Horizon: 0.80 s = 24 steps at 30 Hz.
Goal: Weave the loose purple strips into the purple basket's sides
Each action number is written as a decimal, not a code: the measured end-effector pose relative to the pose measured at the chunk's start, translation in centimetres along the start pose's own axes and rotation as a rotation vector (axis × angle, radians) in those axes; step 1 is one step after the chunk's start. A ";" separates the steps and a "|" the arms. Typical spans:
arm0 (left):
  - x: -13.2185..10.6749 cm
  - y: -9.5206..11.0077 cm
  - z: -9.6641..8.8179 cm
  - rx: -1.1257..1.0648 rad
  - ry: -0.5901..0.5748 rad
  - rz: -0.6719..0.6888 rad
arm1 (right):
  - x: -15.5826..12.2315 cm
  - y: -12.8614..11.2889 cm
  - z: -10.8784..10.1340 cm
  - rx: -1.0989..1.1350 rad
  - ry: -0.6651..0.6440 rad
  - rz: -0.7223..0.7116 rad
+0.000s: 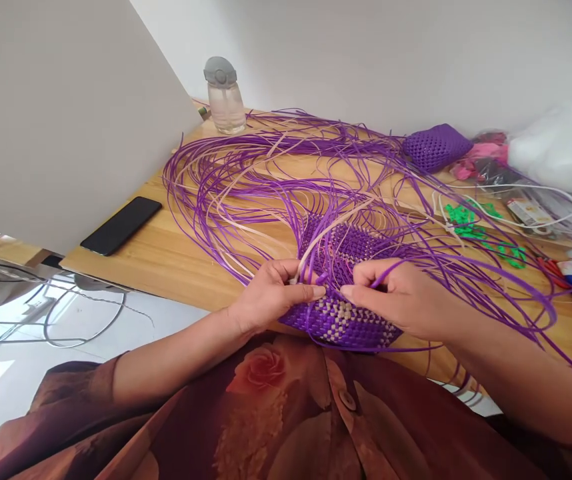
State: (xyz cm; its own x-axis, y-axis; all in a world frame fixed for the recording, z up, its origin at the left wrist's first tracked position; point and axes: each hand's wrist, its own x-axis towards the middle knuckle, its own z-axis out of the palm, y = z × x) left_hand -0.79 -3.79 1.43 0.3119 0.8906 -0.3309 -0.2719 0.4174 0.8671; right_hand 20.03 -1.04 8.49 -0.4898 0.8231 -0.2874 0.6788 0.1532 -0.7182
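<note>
A half-woven purple and cream basket piece point(346, 320) lies at the near edge of the wooden table point(176, 260), with long purple strips point(276, 167) fanning out from it. My left hand point(276, 293) pinches the woven edge, its fingers closed on purple and cream strips. My right hand point(401, 297) is closed too, gripping a purple strip that loops out to the right. The fingertips of both hands nearly meet over the weave.
A black phone point(121, 225) lies at the table's left edge. A clear water bottle point(225, 97) stands at the back. A finished purple woven piece point(436, 147), green clips point(471, 223), a white cord point(541, 193) and packets sit at the right. A white panel point(56, 113) leans at the left.
</note>
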 end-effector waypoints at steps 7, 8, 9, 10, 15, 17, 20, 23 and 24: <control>-0.1 -0.1 0.2 0.034 0.050 0.080 | -2.0 0.8 1.5 0.827 -0.282 0.062; -0.1 0.0 0.1 0.040 0.036 0.065 | -2.3 0.6 1.7 0.821 -0.224 -0.062; -0.2 0.0 0.1 0.045 0.018 0.051 | -2.5 0.4 1.8 0.732 -0.119 -0.192; -0.2 0.1 0.1 0.049 -0.002 0.038 | -2.7 0.3 2.0 0.564 0.015 -0.299; -0.7 0.5 0.2 0.056 -0.069 0.016 | -2.4 0.2 3.3 -0.436 0.498 -0.514; -0.7 0.6 0.3 0.049 -0.087 -0.002 | -2.2 0.3 3.7 -0.553 0.509 -0.518; -0.8 0.6 0.3 0.044 -0.072 -0.040 | -2.0 0.5 4.0 -0.507 0.504 -0.483; -0.7 0.4 0.3 0.110 -0.030 -0.006 | -1.8 0.8 4.3 -0.409 0.523 -0.483; -0.7 0.4 0.3 0.137 -0.026 0.010 | -1.8 0.9 4.4 -0.401 0.534 -0.495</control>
State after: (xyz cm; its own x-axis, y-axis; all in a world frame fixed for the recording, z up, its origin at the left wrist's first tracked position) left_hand -0.84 -4.29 2.08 0.3335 0.8891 -0.3136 -0.1487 0.3781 0.9138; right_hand 19.11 -4.75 5.60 -0.5260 0.7427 0.4145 0.6461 0.6658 -0.3731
